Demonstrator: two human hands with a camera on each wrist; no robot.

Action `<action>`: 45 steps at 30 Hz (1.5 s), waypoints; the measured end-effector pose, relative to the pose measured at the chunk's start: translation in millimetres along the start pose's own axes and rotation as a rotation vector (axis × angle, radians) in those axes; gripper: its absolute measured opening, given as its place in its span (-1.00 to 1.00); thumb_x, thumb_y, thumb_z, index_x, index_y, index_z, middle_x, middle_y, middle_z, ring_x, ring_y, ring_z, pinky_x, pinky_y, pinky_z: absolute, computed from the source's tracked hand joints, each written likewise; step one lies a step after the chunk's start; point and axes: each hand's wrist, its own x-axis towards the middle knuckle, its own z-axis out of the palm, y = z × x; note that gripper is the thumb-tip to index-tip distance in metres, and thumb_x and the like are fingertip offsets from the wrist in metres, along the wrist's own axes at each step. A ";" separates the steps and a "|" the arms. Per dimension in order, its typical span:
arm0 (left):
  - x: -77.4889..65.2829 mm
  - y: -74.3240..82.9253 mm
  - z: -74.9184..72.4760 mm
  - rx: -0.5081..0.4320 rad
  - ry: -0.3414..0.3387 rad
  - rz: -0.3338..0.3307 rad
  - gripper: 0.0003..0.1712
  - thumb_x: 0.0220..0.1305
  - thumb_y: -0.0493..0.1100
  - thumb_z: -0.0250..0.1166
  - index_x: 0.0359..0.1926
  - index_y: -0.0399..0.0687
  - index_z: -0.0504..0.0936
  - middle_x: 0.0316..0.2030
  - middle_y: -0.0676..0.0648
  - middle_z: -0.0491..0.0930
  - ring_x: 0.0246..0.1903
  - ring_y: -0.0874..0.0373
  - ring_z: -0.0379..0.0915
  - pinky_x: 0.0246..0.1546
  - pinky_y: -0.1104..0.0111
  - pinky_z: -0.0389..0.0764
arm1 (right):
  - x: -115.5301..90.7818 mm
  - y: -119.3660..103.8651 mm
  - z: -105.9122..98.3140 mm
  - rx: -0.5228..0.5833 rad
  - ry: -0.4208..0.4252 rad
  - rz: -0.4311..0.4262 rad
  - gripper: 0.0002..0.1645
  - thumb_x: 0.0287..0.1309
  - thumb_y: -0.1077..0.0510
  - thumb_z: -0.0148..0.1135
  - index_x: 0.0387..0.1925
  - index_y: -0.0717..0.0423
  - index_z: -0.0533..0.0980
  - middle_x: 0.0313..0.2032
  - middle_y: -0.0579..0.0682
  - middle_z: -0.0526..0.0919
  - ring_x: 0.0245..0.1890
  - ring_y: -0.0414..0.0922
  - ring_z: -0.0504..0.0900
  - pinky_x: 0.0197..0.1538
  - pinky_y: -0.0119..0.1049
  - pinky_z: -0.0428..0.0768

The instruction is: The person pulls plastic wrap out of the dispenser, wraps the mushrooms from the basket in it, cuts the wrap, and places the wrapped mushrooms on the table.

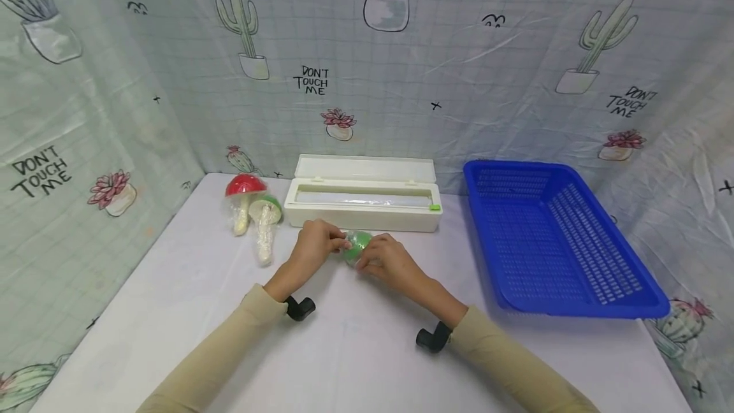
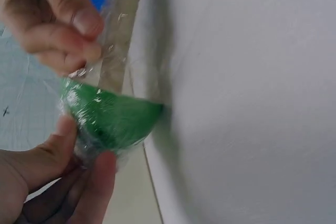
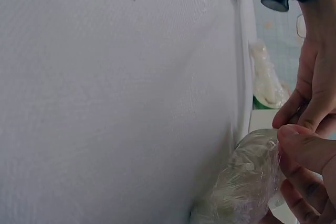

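A green-capped mushroom (image 1: pixel 357 246) wrapped in clear plastic film lies between both hands, close over the table. My left hand (image 1: pixel 314 246) grips its left side; in the left wrist view, thumb and finger press at the rounded green cap (image 2: pixel 113 116). From the right, my right hand (image 1: pixel 390 261) pinches the crinkled film (image 3: pixel 236 174) with thumb and fingertips. The mushroom's stem is hidden. Left of the hands lie a red-capped mushroom (image 1: pixel 244 187) and another green-capped mushroom (image 1: pixel 266 214), both film-wrapped. Just behind the hands is a white plastic-wrap dispenser (image 1: pixel 361 218), its lid raised.
At the right stands a blue perforated basket (image 1: pixel 496 273). A small green slider (image 1: pixel 435 207) sits at the dispenser's right end. A white cloth covers the table (image 1: pixel 350 362), and a printed curtain (image 1: pixel 401 81) hangs behind it. Black wrist cameras (image 1: pixel 434 338) are worn under both forearms.
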 end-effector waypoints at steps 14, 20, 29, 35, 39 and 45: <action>-8.6 -3.7 -5.6 -0.052 -0.067 0.124 -0.79 0.08 -0.39 0.53 -0.21 -0.32 0.77 -0.34 -0.10 0.64 -0.35 0.15 0.62 -0.34 0.40 0.67 | -0.1 18.9 -12.2 0.162 0.009 0.125 -0.94 0.19 0.18 0.45 -0.34 0.09 0.72 -0.21 -0.10 0.76 -0.07 -0.11 0.70 -0.04 -0.28 0.71; -2.6 -17.0 -1.9 -0.086 -0.074 0.296 -0.70 -0.06 -0.27 0.62 -0.56 -0.05 0.60 -0.15 -0.06 0.68 -0.09 0.06 0.62 -0.06 0.20 0.67 | 0.6 24.2 -17.5 0.149 0.046 0.079 -0.96 0.18 0.28 0.42 -0.33 0.12 0.68 -0.17 -0.04 0.78 -0.02 -0.04 0.72 0.08 -0.12 0.67; 2.5 -17.3 -1.4 -0.156 -0.267 0.362 -0.47 0.22 -0.25 0.44 0.23 -0.13 0.62 0.18 -0.12 0.59 0.21 -0.03 0.52 0.18 0.13 0.58 | -0.7 27.5 -21.0 0.160 0.074 0.075 -0.92 0.22 0.30 0.38 -0.24 0.17 0.71 -0.13 0.02 0.79 -0.03 0.00 0.75 0.06 -0.21 0.68; 4.6 -15.7 -2.6 -0.127 -0.297 0.256 -0.56 0.27 -0.19 0.41 0.18 -0.07 0.69 0.21 -0.13 0.61 0.26 -0.06 0.49 0.17 0.13 0.59 | -7.6 31.1 -20.0 0.208 0.048 0.127 -0.83 0.22 0.27 0.40 -0.14 0.17 0.75 -0.07 0.02 0.78 -0.01 -0.03 0.75 0.02 -0.31 0.69; 7.9 -14.9 -2.4 -0.185 -0.318 0.185 -0.59 0.26 -0.17 0.42 0.14 -0.06 0.70 0.20 -0.09 0.59 0.27 -0.03 0.47 0.18 0.17 0.58 | -9.8 32.4 -21.0 0.185 -0.015 0.151 -0.75 0.22 0.22 0.40 -0.06 0.16 0.74 0.03 0.04 0.74 0.09 0.00 0.70 0.11 -0.18 0.66; 11.2 -21.5 -6.0 -0.155 -0.218 0.086 -0.65 0.34 -0.11 0.38 0.11 -0.06 0.72 0.11 -0.04 0.67 0.16 0.04 0.57 0.04 0.25 0.64 | -7.4 25.0 -23.3 0.045 -0.267 0.110 -0.29 0.34 0.26 0.29 0.45 0.28 0.30 0.44 0.15 0.34 0.45 0.20 0.29 0.44 0.06 0.31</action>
